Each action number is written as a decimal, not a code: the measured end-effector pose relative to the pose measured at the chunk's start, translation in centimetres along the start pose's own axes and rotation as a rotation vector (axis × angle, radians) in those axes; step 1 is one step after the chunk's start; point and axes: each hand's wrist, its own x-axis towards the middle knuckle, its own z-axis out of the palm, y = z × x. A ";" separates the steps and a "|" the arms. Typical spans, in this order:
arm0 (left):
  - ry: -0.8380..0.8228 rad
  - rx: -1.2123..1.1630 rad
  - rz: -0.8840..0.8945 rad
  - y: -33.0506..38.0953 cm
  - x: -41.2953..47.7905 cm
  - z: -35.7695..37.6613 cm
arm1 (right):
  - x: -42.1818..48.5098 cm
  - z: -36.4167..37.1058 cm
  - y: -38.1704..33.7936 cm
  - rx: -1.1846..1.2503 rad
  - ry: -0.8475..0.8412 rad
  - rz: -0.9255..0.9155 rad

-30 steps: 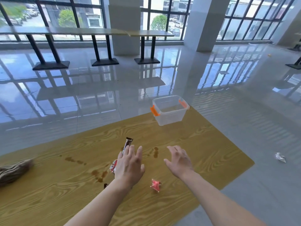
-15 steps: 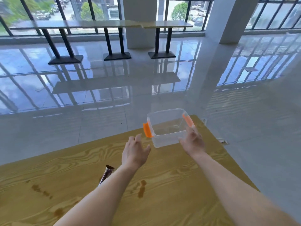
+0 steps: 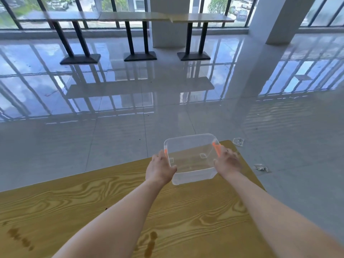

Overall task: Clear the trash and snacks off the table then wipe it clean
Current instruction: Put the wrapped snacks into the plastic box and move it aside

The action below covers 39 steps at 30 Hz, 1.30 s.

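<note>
A clear plastic bin (image 3: 191, 175) with orange side latches stands near the far corner of the wooden table (image 3: 93, 198), and nothing lies inside it. My left hand (image 3: 160, 169) grips the bin's left side, my right hand (image 3: 228, 162) its right side. Brown spill stains (image 3: 149, 244) mark the tabletop near me, with more stains (image 3: 20, 239) at the lower left. The snack wrappers are out of view.
Two crumpled clear wrappers (image 3: 238, 141) (image 3: 261, 167) lie on the glossy tiled floor just past the table's right edge. Long tables on black bases (image 3: 139, 56) stand by the windows, and a white pillar (image 3: 279, 19) rises at the right.
Both hands moved from above the wrappers out to the bin and closed on its two sides. The view tilted up, so the wrappers and the cloth left the frame.
</note>
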 end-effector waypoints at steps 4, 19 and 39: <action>0.014 -0.054 -0.008 -0.2 0.8 0.7 | 0.8 0.2 0.1 0.018 0.061 -0.016; 0.240 -0.040 0.034 -8.0 -5.2 -7.0 | -5.4 1.4 -8.1 0.173 0.167 -0.276; 0.599 -0.053 -0.253 -31.6 -28.5 -22.4 | -27.6 7.7 -31.9 0.232 0.018 -0.769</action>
